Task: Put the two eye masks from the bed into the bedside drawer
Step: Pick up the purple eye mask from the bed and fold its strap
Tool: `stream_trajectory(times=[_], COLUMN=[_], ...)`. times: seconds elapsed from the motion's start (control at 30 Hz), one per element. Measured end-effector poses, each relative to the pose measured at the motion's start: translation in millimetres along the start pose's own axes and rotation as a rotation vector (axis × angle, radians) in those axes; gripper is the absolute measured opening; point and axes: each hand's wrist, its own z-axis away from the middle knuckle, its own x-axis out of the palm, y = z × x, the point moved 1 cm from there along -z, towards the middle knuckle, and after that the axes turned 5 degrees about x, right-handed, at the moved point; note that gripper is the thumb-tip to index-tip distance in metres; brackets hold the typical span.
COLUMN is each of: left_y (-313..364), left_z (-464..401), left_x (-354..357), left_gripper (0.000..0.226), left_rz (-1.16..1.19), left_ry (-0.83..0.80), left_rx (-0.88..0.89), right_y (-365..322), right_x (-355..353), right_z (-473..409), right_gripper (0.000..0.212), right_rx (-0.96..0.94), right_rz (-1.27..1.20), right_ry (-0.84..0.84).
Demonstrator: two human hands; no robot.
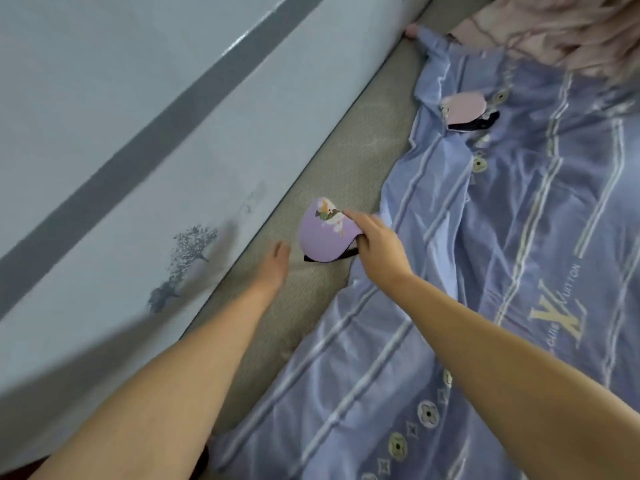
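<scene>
My right hand (375, 245) is shut on the edge of a purple eye mask (323, 233) with a small printed figure and a black strap, holding it just above the beige sheet (349, 157). My left hand (275, 263) hovers open a little to the left of that mask, fingers apart and empty. A second eye mask (464, 107), pink with a black strap, lies farther up the bed on the blue striped duvet (502, 254). The bedside drawer is not in view.
A pale blue-white wall (114, 140) with a grey stripe and a tree print runs along the left side of the bed. Pink fabric (540, 26) lies bunched at the top right. The duvet covers most of the right half.
</scene>
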Motion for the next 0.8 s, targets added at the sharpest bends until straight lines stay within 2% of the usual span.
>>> stream_trajectory(times=[0.07,0.17,0.27,0.37,0.47,0.53,0.6,0.73,0.8], left_y=[35.4,78.9,98.3,103.7,105.4,105.7,104.0,93.0,84.8], left_z=[36.2,105.9,179.8,253.2,322.3,363.0,397.8,452.8,480.3], left_x=[-20.2,-30.4,-27.7,-32.7,-42.3,-48.5,-55.5,-71.4,-85.2], left_gripper=[0.025,0.021,0.026,0.006,0.01,0.016,0.021,0.031,0.057], left_rz=[0.028,0.063,0.051,0.222,0.359,0.451,0.534,0.612,0.42], left_ry=[0.047,-0.054,-0.069,-0.052,0.079,0.163,0.208,0.246,0.443], left_rx=[0.075,0.19,0.242,0.234,0.295,0.359,0.402,0.43,0.435], right_y=[-21.6,-49.5,-74.4,-92.0,-108.4,-125.1,-142.7,-181.1,-197.3], right_x=[-17.6,-40.9,-64.6,-88.3,-106.6,-111.7,-109.7,-107.0,-107.4], right_z=[42.1,106.5,163.5,213.0,259.9,287.8,310.1,349.9,364.0], right_gripper=[0.041,0.046,0.049,0.043,0.045,0.04,0.023,0.022,0.021], right_rx=[-0.068,-0.238,-0.388,-0.403,-0.23,-0.09,-0.029,-0.155,-0.218], right_rz=[-0.02,0.027,0.099,0.05,-0.295,-0.636,-0.773,-0.547,-0.43], right_ry=[-0.004,-0.049,-0.064,0.019,-0.032,-0.204,-0.373,-0.344,-0.368])
